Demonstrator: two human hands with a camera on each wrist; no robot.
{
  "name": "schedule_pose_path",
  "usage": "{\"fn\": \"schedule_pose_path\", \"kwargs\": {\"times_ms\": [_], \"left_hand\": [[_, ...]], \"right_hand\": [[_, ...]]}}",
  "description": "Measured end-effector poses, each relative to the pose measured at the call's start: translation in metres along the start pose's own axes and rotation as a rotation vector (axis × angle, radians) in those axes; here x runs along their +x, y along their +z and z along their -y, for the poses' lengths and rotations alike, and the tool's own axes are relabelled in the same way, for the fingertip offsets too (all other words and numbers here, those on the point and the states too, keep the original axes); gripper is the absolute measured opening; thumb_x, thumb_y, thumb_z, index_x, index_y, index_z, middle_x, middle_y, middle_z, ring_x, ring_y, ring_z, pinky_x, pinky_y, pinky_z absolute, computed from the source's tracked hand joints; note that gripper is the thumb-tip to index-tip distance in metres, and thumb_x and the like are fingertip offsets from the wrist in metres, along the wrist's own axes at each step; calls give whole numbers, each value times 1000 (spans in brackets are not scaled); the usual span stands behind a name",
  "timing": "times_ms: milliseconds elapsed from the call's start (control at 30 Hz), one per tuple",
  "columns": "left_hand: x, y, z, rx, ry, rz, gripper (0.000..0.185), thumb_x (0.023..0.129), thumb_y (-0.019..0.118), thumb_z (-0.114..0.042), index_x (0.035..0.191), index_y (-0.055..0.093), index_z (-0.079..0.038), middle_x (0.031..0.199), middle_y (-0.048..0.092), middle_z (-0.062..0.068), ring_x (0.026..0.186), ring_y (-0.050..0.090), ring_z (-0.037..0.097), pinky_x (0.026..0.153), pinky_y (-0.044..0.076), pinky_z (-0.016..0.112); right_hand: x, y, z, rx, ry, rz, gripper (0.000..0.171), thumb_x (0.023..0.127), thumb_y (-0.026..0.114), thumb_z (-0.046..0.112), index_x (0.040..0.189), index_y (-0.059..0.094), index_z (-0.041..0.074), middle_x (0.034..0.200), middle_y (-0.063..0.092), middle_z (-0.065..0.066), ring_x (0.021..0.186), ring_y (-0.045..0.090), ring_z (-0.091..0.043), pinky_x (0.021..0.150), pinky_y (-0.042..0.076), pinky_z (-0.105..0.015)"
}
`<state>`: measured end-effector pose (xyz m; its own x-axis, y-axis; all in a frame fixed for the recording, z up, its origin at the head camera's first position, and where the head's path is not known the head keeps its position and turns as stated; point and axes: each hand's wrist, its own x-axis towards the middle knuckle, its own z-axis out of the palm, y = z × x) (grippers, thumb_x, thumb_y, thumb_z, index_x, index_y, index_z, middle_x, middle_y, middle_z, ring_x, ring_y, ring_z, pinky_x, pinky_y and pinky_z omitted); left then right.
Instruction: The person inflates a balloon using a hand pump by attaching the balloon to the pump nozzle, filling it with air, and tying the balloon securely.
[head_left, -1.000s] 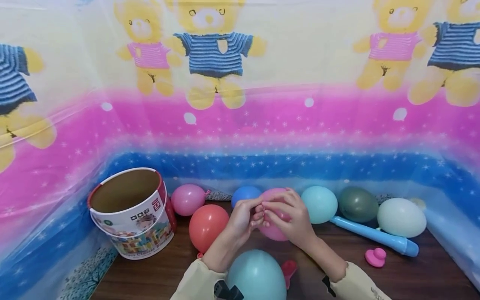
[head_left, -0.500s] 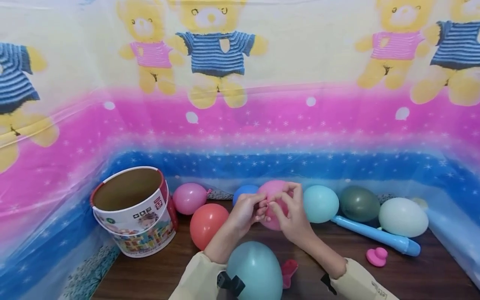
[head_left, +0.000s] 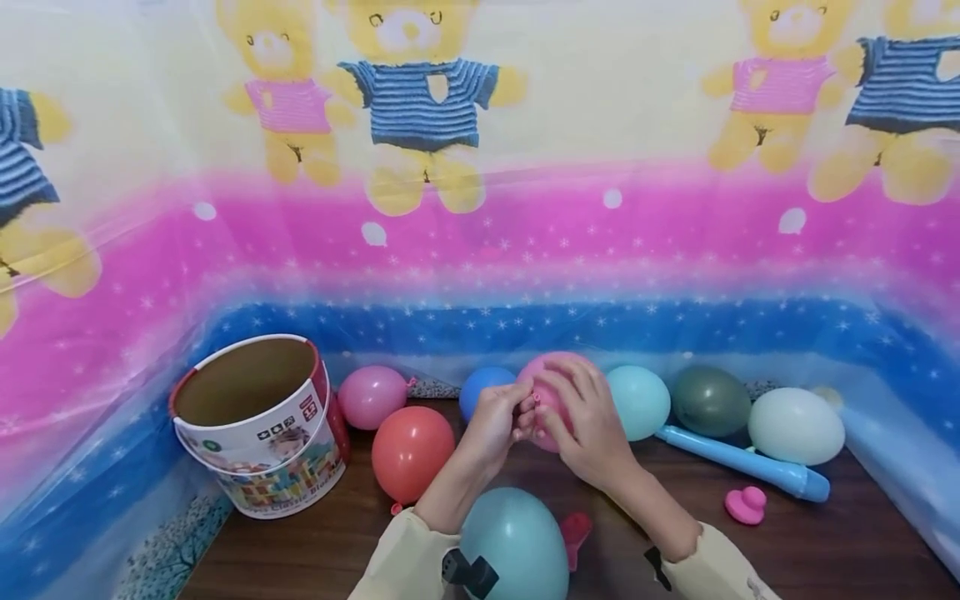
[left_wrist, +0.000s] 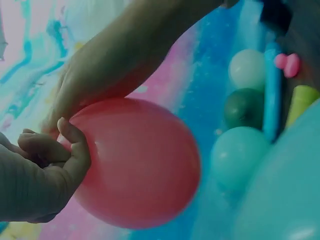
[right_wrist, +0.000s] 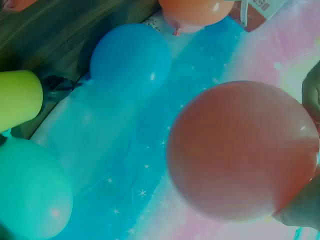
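A pink inflated balloon (left_wrist: 140, 165) hangs between both hands, its small knot facing the person. My left hand (head_left: 491, 425) pinches the balloon's neck by the knot with thumb and fingers. Across the side of the same balloon curl the fingers of my right hand (head_left: 592, 429), the thumb lower down beside the knot. The left wrist view has the right forearm (left_wrist: 115, 55) passing above the balloon; part of the right hand is hidden behind it. Below the hands, between the forearms, sits a large teal balloon (head_left: 513, 537).
A bucket (head_left: 258, 450) with a handle stands at the left. Around lie red (head_left: 412, 454), pink (head_left: 372, 397), blue (head_left: 483, 387), turquoise (head_left: 639, 402), dark green (head_left: 711, 402) and pale (head_left: 797, 426) balloons. A light blue tube (head_left: 742, 462) and small pink toy (head_left: 746, 505) are at right.
The pink balloon has risen slightly with the hands. My right fingers have gone from bunching at the neck to spreading over its side, so the knot now shows.
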<state>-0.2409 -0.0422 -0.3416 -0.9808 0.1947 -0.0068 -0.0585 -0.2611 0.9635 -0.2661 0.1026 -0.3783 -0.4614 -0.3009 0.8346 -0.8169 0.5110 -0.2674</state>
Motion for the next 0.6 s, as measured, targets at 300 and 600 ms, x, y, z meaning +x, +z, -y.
{"fn": "schedule_pose_path", "kwargs": {"times_ms": [300,600], "left_hand": [[-9,2,-6,16,32,46,41,105,39,-20,68,48,-9,55,42,-5,48,42,6,60,52,20],[4,24,-1,-252,-14,172,35,103,40,-15,133,51,0,114,67,0,82,64,7,91,54,30]], "right_hand": [[3,-2,11,284,160,-88,17,80,72,-5,96,76,-2,114,69,-19,120,49,-33,110,18,-66],[38,-13,-2,729,1050,-210,37,102,50,17,119,58,-15,137,40,-4,134,32,-18,103,42,-25]]}}
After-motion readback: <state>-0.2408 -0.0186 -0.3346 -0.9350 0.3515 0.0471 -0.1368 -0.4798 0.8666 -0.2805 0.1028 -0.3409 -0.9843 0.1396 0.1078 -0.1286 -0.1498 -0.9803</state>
